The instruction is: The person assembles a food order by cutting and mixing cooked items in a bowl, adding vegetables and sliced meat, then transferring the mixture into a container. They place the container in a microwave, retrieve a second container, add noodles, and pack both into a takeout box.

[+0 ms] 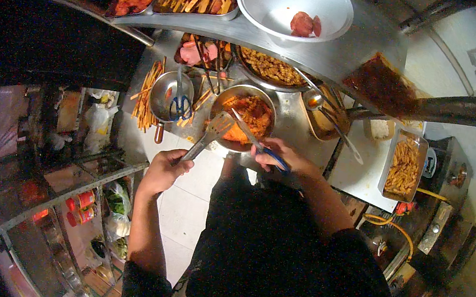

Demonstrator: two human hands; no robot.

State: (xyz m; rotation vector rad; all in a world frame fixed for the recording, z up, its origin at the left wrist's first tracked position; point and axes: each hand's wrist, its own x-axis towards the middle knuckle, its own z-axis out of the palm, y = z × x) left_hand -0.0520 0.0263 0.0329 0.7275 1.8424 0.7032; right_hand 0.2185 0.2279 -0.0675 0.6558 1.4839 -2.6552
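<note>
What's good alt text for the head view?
Left hand holding a slotted metal utensil, right hand blue-handled scissors, over a bowl of orange food on a metal counter. Wooden sticks and a saucepan sit left.

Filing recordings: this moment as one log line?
left hand: slotted utensil | right hand: scissors | both at bowl of reddish food

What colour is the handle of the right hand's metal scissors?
The scissors' handle is blue, clearest in head view.
</note>
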